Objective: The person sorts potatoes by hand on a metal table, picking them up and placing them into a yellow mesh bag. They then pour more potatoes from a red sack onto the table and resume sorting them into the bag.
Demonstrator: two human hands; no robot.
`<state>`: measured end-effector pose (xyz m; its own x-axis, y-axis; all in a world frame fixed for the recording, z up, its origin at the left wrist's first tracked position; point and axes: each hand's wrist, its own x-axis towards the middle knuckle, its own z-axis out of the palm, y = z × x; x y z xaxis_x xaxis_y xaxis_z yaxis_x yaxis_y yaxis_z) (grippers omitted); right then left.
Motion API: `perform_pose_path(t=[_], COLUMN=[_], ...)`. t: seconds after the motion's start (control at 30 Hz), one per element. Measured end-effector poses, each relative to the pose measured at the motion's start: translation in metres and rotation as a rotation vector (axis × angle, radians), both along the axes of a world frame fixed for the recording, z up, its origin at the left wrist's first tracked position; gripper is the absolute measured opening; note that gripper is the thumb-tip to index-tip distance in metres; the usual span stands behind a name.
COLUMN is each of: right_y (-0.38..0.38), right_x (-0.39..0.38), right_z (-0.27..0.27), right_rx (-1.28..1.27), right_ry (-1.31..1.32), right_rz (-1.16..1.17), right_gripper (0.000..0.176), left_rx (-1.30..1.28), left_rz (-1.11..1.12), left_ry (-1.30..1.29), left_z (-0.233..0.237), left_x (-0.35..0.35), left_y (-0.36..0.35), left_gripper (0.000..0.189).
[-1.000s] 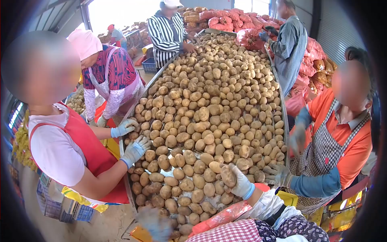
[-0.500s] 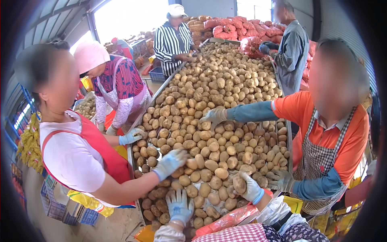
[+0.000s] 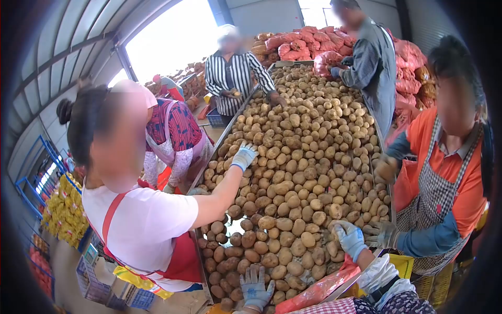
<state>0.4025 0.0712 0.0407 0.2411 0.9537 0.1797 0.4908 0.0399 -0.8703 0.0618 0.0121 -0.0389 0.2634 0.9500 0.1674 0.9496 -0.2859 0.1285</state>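
Note:
My left hand (image 3: 255, 289), in a pale blue and white work glove, lies with fingers spread on the potatoes (image 3: 279, 271) at the near end of the sorting table. It grips nothing. My right hand (image 3: 350, 239), gloved alike, is at the near right part of the pile. Its fingers curl around a potato (image 3: 333, 227), partly covered by the glove. Below my right hand, a red plastic bag (image 3: 327, 285) hangs over the near edge of the table.
A metal-rimmed table (image 3: 200, 264) carries the potato pile. A co-worker in a red apron (image 3: 180, 259) reaches across from the left. Another in an orange shirt (image 3: 426, 128) stands at right, one gloved hand (image 3: 380, 235) near mine. Red sacks (image 3: 308, 44) are stacked behind; blue crates (image 3: 138, 297) stand at left.
The view has shifted. My left hand remains spread on the potatoes; my right hand has turned slightly. The red-aproned co-worker's arm now reaches farther up the pile; the orange-shirted co-worker's arm has drawn back.

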Motion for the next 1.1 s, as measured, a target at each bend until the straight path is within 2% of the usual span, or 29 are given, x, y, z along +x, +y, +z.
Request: perform_pose_path(t=[0.03,0.1,0.13,0.17,0.2,0.3,0.33,0.4,0.43,0.5,0.57,0.67,0.73,0.83,0.9,1.0,1.1], right_y=[0.008,0.029,0.025,0.027,0.024,0.014,0.020,0.028,0.031,0.037,0.042,0.047,0.048,0.047,0.049,0.046,0.048], right_x=[0.004,0.013,0.004,0.002,-0.002,-0.009,-0.007,-0.007,-0.007,-0.007,-0.003,-0.002,-0.001,-0.003,-0.006,-0.008,-0.014], right_z=[-0.007,-0.009,-0.003,0.017,0.012,-0.007,-0.004,0.002,-0.002,-0.016,-0.011,-0.001,-0.009,-0.010,-0.007,-0.009,-0.012], right_rx=[0.002,0.146,0.005,-0.145,-0.049,0.024,0.028,-0.141,-0.123,-0.051,-0.009,-0.243,-0.204,-0.180,-0.180,-0.207,-0.216], right_ry=[0.014,-0.587,-0.712,-0.674,-0.681,-0.950,-0.951,-0.938,-0.943,-0.914,-0.943,-0.832,-0.824,-0.821,-0.844,-0.805,-0.747], right_rz=[-0.007,0.075,0.060,0.242,0.304,0.460,0.469,0.706,0.734,0.730,0.754,0.774,0.752,0.736,0.730,0.713,0.645], right_gripper=[0.027,0.034,0.043,0.050,0.052,0.046,0.046,0.043,0.043,0.049,0.047,0.055,0.055,0.055,0.054,0.049,0.044], left_rx=[-0.037,-0.070,-0.017,0.031,-0.063,-0.097,-0.098,-0.055,-0.027,-0.004,-0.128,-0.069,-0.053,-0.085,-0.135,-0.157,-0.042], left_rz=[0.019,0.026,0.030,0.034,0.052,0.094,0.104,0.093,0.099,0.151,0.159,0.175,0.166,0.161,0.134,0.121,0.082], left_ry=[-0.005,0.002,0.060,0.118,0.024,0.124,0.123,0.065,0.034,0.068,0.082,0.049,0.032,-0.052,0.086,0.031,0.096], left_z=[0.000,-0.008,-0.019,-0.021,-0.023,-0.005,-0.006,-0.017,-0.022,-0.023,-0.014,-0.019,-0.021,-0.006,0.014,0.030,0.000], left_x=[0.001,0.004,0.002,0.000,-0.004,0.007,0.010,0.008,0.005,0.005,0.007,0.009,0.008,0.010,0.015,0.017,0.008], left_y=[0.001,0.005,0.002,-0.001,-0.002,-0.003,0.001,-0.001,-0.004,-0.004,-0.001,-0.005,0.000,-0.002,0.001,-0.001,-0.001], left_gripper=[0.072,0.070,0.071,0.071,0.067,0.066,0.066,0.065,0.064,0.063,0.064,0.062,0.062,0.062,0.064,0.067,0.068])
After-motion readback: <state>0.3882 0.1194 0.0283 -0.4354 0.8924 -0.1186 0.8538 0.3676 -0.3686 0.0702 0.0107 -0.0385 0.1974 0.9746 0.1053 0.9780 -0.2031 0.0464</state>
